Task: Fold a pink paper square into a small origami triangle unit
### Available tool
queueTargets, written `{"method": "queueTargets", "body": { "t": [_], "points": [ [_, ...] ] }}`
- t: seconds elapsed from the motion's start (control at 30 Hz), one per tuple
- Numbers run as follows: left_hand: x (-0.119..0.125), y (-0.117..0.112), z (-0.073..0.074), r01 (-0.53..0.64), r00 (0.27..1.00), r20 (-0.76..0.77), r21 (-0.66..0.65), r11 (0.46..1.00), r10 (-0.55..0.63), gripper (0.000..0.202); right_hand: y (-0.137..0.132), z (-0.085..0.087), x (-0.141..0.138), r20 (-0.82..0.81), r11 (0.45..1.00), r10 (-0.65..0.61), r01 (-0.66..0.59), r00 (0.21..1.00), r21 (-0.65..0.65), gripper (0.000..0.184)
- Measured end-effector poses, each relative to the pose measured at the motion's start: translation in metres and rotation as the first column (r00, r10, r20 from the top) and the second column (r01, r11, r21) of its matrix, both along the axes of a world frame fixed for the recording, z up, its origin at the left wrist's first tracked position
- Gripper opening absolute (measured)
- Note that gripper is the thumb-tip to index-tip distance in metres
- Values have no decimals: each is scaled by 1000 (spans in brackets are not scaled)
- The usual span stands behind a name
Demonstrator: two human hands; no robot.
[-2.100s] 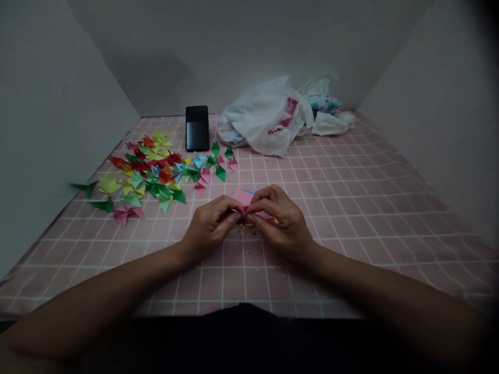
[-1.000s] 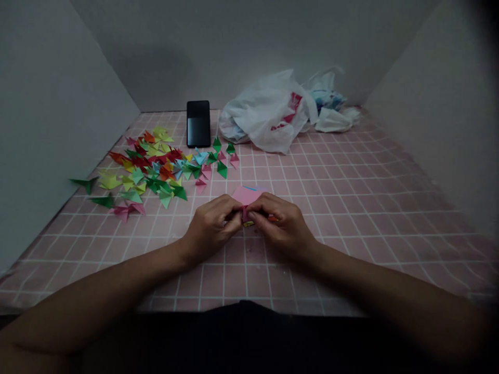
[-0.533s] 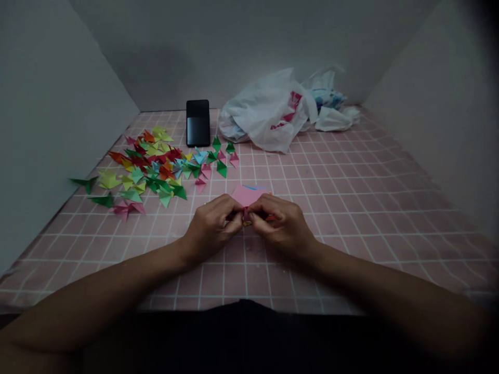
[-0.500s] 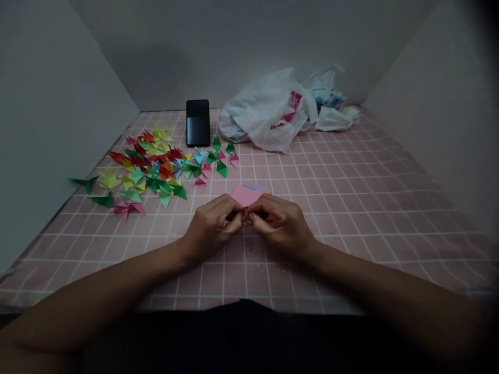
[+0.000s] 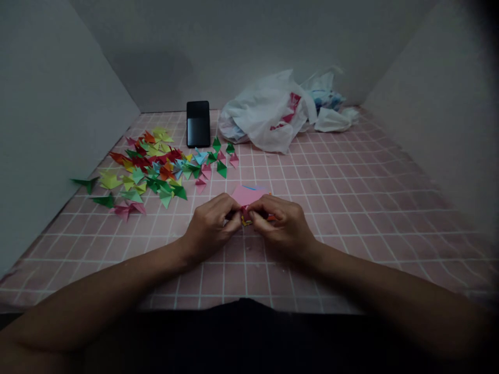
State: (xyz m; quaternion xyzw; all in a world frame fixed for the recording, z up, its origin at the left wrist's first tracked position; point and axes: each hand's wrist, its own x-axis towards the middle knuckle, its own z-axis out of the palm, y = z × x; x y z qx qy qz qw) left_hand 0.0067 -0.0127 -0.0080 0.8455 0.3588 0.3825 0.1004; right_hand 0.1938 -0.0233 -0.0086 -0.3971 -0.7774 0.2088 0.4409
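My left hand (image 5: 212,224) and my right hand (image 5: 283,224) meet over the pink checked table cover (image 5: 351,208), fingertips pinched together on a small folded pink paper piece (image 5: 245,212). Both hands rest low on the table. Just behind the fingers lies a small stack of paper sheets (image 5: 248,194), pink on top with a blue edge showing. Bits of yellow and orange paper peek out under my right fingers. To the left, a pile of folded paper triangles (image 5: 152,169) in green, yellow, red, blue and pink spreads across the table.
A black phone (image 5: 198,124) stands upright near the back wall. A crumpled white plastic bag (image 5: 268,114) with more bags lies at the back centre-right. Grey walls close in the left, back and right sides.
My fingers have kept working the small pink piece in place, with slight shifts of the thumbs. The view tipped down a little since the earliest frame; nothing else moved.
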Motion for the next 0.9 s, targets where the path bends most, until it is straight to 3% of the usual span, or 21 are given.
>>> {"method": "queueTargets", "body": {
  "t": [0.3,0.9],
  "points": [
    [-1,1,-2,-2,1000,-11,39,999,2,13,0,-1,1,-72,982,54,-67,996,-179,15],
    [0,-1,-3,10,999,-38,59,998,-8,13,2,-5,1,-145,962,75,-110,987,-251,10]
  ]
}}
